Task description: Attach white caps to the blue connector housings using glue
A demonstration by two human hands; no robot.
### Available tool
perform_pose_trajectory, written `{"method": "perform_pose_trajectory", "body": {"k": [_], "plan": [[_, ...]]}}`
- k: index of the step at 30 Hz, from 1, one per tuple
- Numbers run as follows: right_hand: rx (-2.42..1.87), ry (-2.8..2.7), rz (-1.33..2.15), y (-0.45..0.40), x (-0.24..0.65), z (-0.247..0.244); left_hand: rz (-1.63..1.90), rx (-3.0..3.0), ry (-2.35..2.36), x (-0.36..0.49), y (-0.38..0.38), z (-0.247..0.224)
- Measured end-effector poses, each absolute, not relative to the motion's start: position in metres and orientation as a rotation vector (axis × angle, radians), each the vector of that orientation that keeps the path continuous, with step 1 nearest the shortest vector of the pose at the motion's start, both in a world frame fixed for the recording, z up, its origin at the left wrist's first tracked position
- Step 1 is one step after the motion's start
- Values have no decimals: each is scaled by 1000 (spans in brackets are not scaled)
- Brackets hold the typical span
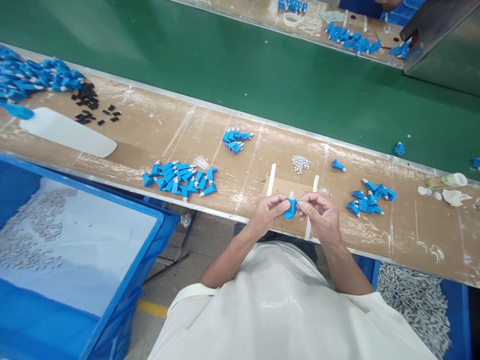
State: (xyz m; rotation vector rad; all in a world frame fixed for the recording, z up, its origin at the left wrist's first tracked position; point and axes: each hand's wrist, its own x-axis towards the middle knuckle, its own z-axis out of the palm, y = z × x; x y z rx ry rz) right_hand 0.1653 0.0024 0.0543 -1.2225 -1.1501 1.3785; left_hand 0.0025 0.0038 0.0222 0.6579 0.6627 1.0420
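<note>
Blue piece (289, 210) above the bench (168, 120)

Your left hand (269, 211) pinches the piece over the bench's near edge; your right hand (323, 214) has its fingertips nearly together at the piece's side, any hold unclear. The bench top is brown and shiny. A green belt (225, 70) runs along its far side; grey floor (210, 240) shows below its near edge.

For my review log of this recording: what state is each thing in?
Left hand: closed on the blue piece
Right hand: thumb and finger together; any held part unclear
Blue piece: held, white tip up
Small pale parts: loosely heaped
Black parts: loose, some scattered
Left bin: open, partly filled
Bottle: lying down
Green belt: running or stopped, unclear
</note>
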Motion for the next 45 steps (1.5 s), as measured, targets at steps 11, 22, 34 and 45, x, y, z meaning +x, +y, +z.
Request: {"method": "perform_pose_trajectory", "body": {"k": [11,22,34,45], "plan": [[-1259,-1181,1302,-1,160,46,1083,679,736,4,2,15],[-1386,-1237,1275,3,158,56,1120,890,843,-2,4,16],[-1287,-871,1698,12,169,41,1033,879,757,-3,5,20],[-1297,-763,1757,12,173,28,1024,1051,781,-5,11,18]]}}
